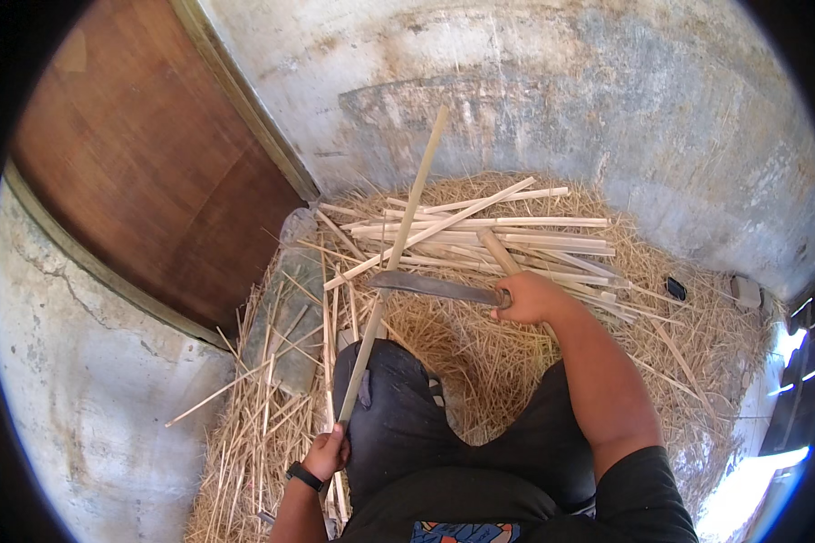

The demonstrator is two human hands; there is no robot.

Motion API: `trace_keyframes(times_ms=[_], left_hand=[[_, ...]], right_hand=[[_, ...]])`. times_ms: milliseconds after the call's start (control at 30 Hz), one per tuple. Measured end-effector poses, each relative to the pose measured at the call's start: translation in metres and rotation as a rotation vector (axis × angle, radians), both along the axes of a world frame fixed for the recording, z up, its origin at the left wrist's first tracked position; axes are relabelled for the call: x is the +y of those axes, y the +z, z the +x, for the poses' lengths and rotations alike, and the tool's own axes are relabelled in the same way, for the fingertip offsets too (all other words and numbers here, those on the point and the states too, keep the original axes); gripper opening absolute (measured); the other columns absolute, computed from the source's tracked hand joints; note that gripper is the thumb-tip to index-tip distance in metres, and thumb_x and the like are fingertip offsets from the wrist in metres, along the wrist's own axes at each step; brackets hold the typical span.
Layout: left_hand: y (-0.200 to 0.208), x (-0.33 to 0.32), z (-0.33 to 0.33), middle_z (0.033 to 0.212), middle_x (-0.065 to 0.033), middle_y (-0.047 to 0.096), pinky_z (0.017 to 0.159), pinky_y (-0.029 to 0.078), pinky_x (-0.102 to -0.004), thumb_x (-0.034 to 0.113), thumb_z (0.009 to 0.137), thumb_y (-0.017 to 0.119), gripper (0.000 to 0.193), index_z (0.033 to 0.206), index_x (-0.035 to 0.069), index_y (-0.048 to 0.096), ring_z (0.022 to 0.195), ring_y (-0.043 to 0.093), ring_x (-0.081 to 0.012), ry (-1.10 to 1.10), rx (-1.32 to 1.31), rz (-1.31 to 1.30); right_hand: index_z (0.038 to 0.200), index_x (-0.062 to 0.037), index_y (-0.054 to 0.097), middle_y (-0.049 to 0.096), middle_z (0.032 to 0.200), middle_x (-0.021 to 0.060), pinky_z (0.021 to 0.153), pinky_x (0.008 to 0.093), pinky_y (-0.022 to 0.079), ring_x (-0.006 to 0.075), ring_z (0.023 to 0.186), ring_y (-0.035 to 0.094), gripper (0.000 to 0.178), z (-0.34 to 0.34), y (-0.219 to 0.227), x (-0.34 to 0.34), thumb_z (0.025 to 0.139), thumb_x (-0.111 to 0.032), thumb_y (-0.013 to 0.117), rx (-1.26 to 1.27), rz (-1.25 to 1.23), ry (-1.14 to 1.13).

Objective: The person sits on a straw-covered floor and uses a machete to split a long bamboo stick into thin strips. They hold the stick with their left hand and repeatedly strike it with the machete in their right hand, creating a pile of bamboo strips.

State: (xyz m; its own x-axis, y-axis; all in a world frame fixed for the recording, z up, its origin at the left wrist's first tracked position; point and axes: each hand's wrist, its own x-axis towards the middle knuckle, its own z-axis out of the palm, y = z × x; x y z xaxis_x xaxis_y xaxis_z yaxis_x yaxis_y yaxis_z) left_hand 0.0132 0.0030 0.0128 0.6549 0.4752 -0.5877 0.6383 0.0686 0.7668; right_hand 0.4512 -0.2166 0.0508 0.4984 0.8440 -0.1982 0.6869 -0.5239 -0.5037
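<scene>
My left hand, with a dark watch on its wrist, is closed round the lower end of a long bamboo strip. The strip slants up and away past my left knee, over the pile. My right hand grips the handle of a machete. Its dark blade points left and lies across the strip near the strip's middle; the exact contact is hard to make out. A thicker pale wooden piece shows right beside my right hand, partly hidden by it.
Beyond my knees, a pile of split bamboo strips lies on straw-like shavings. More thin strips lie at left by a stone slab. A brown door and stained wall enclose the spot. A small black object sits at right.
</scene>
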Motion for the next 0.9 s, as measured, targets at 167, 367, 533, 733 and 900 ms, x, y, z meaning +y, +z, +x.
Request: trace_keyframes(times_ms=[167, 367, 533, 733, 900], left_hand=[[0.0, 0.0, 0.0, 0.052, -0.0027, 0.044, 0.046, 0.032, -0.0269, 0.071, 0.093, 0.035, 0.073, 0.06, 0.008, 0.049, 0.044, 0.041, -0.0139, 0.014, -0.005, -0.044], [0.001, 0.004, 0.0, 0.051, -0.0021, 0.04, 0.043, 0.028, -0.0267, 0.073, 0.09, 0.037, 0.072, 0.062, 0.008, 0.049, 0.042, 0.036, -0.0135, 0.028, -0.015, -0.142], [-0.003, 0.006, -0.002, 0.053, -0.003, 0.04, 0.043, 0.028, -0.0279, 0.073, 0.091, 0.035, 0.072, 0.063, 0.008, 0.048, 0.043, 0.037, -0.0149, 0.019, -0.009, -0.132], [-0.004, 0.006, -0.002, 0.051, -0.0028, 0.041, 0.042, 0.029, -0.0268, 0.075, 0.09, 0.037, 0.073, 0.063, 0.008, 0.049, 0.041, 0.037, -0.0142, 0.022, -0.027, -0.14], [-0.008, 0.007, -0.004, 0.05, -0.0033, 0.04, 0.043, 0.029, -0.0276, 0.074, 0.091, 0.036, 0.073, 0.063, 0.008, 0.049, 0.041, 0.038, -0.015, 0.027, -0.022, -0.139]], right_hand=[[0.105, -0.0078, 0.069, 0.068, 0.084, 0.0159, 0.075, 0.0437, 0.051, 0.0331, 0.084, 0.066, 0.044, -0.005, -0.006, 0.001, 0.076, -0.041, 0.075, -0.049, 0.047, 0.025], [0.101, -0.0067, 0.069, 0.068, 0.092, 0.017, 0.081, 0.0435, 0.051, 0.0342, 0.092, 0.065, 0.042, -0.008, -0.005, 0.006, 0.074, -0.038, 0.075, -0.012, -0.011, 0.097], [0.102, -0.0048, 0.068, 0.068, 0.091, 0.0177, 0.081, 0.0434, 0.051, 0.0348, 0.091, 0.066, 0.044, -0.008, -0.009, 0.008, 0.075, -0.039, 0.075, -0.014, -0.017, 0.095], [0.103, -0.0029, 0.068, 0.067, 0.086, 0.0184, 0.077, 0.0442, 0.05, 0.0353, 0.087, 0.065, 0.045, -0.005, -0.02, 0.008, 0.076, -0.039, 0.074, -0.017, 0.039, 0.115], [0.109, -0.0045, 0.067, 0.068, 0.099, 0.0183, 0.083, 0.043, 0.051, 0.0341, 0.095, 0.065, 0.048, -0.008, -0.014, 0.011, 0.076, -0.04, 0.074, -0.003, -0.035, 0.118]])
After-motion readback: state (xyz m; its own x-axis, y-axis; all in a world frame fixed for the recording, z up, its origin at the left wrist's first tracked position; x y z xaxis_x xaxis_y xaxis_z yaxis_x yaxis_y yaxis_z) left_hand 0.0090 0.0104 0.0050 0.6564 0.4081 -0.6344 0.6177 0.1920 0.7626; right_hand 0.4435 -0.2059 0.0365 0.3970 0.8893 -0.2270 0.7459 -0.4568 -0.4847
